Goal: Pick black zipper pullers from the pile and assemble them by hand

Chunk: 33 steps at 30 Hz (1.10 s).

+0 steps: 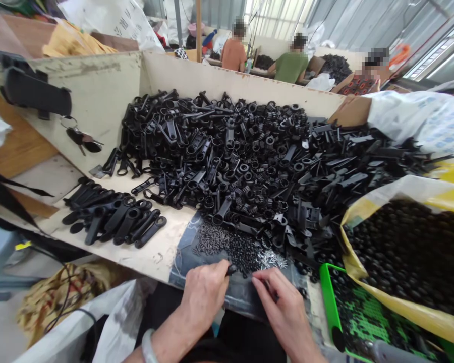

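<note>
Hands (242, 297) at small black parts (238, 249); held piece indistinct.

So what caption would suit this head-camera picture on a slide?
Two bare hands, left and right, pick tiny black screws beside a heap of black plastic handle parts.

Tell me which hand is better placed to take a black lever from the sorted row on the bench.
Probably the left. The left hand lies on the row of levers' side, while the right hand sits farther away, near the green tray.
</note>
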Tool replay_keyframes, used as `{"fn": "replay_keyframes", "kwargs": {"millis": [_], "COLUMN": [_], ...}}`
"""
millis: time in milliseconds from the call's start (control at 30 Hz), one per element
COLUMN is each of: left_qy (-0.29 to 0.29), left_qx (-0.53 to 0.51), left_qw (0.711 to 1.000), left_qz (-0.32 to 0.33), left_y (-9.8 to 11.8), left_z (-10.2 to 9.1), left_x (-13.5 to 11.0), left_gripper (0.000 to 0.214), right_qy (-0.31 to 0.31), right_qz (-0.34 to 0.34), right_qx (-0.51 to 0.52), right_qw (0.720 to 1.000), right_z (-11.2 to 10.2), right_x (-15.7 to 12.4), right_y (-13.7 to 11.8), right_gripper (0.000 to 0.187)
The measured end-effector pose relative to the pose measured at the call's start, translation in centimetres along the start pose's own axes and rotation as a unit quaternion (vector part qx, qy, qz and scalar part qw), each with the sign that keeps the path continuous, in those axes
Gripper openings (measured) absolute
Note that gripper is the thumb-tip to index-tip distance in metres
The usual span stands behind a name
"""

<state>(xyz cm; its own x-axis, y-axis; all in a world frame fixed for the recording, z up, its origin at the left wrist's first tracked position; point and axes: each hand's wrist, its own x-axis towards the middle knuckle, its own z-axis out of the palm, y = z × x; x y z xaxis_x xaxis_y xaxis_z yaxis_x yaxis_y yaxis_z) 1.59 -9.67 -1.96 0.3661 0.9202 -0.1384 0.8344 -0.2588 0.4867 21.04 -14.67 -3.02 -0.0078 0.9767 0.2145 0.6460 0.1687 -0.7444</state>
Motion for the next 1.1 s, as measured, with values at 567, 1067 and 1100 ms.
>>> {"fn": "replay_keyframes", "kwargs": {"millis": [567,1067,1100], "left_qy": [0.017,-0.016,-0.013], "left_qx": [-0.013,-0.53,-0.535], "left_qw": [0.999,0.83,0.827], "left_qz": [-0.048,-0.174,-0.173], "left_y": [0.8,0.3,0.3], "left_z": [0.1,-2.7,-2.7], "left_x": [1.3,-1.7,-1.8], "left_gripper": [0.016,0.032,0.033], "right_qy": [0.008,-0.022,-0.026], "right_qz": [-0.009,-0.008,-0.012], "right_qx": [-0.055,0.208,0.213], "right_qw": [0.998,0.978,0.977], "right_z": [1.8,1.4,1.5], "right_x": [0.5,2.9,3.0], "right_y": [-0.1,-4.2,-4.4], "right_gripper": [0.032,0.012,0.012]}}
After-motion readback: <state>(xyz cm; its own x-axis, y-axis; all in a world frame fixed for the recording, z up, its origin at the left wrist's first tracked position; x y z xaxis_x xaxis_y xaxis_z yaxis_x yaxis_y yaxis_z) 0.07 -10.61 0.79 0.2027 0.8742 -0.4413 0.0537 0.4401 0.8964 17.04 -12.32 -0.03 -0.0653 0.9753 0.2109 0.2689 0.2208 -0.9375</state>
